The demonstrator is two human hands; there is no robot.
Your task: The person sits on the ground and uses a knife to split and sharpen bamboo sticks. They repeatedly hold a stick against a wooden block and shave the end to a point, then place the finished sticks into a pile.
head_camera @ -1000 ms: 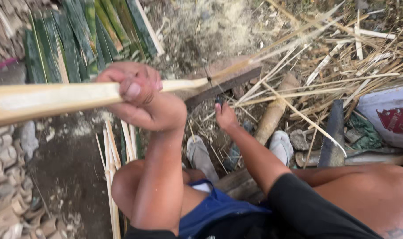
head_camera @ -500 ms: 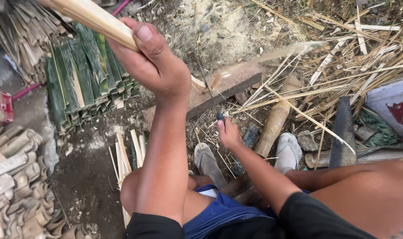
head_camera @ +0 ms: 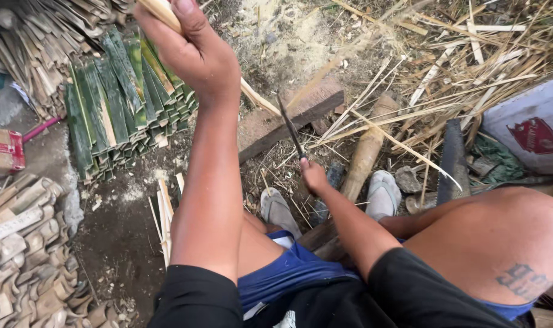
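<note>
Your left hand (head_camera: 194, 51) is raised toward the top of the view, fist closed tight around a pale bamboo stick (head_camera: 161, 12); the stick runs up out of frame above the thumb and comes out again below the fist, slanting down to the right toward the wooden block (head_camera: 316, 112). Your right hand (head_camera: 314, 176) sits low, between your knees, fingers wrapped around the handle of a knife (head_camera: 290, 129) whose thin dark blade points up and a little left, tip near the lower end of the stick; whether blade and stick touch cannot be told. The block lies flat on the dirt, angled, just behind the blade. To the left, a bundle of green split bamboo strips (head_camera: 115, 103) lies on the ground, with grey dried slats (head_camera: 21, 243) stacked at the lower left. A short bamboo log (head_camera: 364, 155) rests beside your right sandal (head_camera: 383, 194); the left sandal (head_camera: 278, 209) is close by. A dark saw blade (head_camera: 454, 158) lies to the right among loose straw and shavings (head_camera: 446, 61). A white bag with a red mark (head_camera: 528, 130) sits at the right edge.
</note>
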